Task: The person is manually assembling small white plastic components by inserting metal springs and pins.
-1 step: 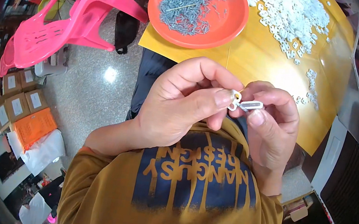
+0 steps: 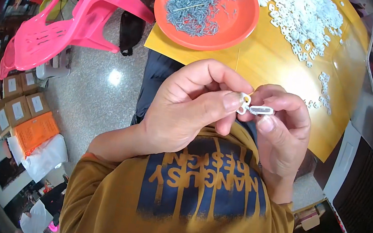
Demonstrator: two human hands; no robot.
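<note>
Speckled grey floor [image 2: 90, 100] below, yellow bench [image 2: 272, 66] ahead at top of view. Small white plastic clip [image 2: 256, 108] sits mid-frame, held in the air between both hands, above the person's lap and short of the bench edge. Left hand [image 2: 187, 107]: thumb and forefinger pinched on the clip's left end, where a small round loop shows; other fingers curled in. Right hand [image 2: 283, 128]: thumb and forefinger closed on the clip's right, oblong end. Fingertips of both hands nearly touching around the part. Can't tell if it's one piece or two joined.

Further out: orange round tray [image 2: 238, 32] on the bench, holding a heap of small grey metal pins [image 2: 195, 6]. Right of it, a loose pile of white plastic pieces [image 2: 301, 14] directly on the bench, with a few strays trailing toward the bench's right edge. Clear plastic sheet [image 2: 368, 78] stands at the bench's right side.

Left of the bench: pink plastic chair [image 2: 67, 27] tipped over on the floor. Cardboard boxes [image 2: 16, 95] and an orange box [image 2: 35, 130] further left, near the view's rim.
</note>
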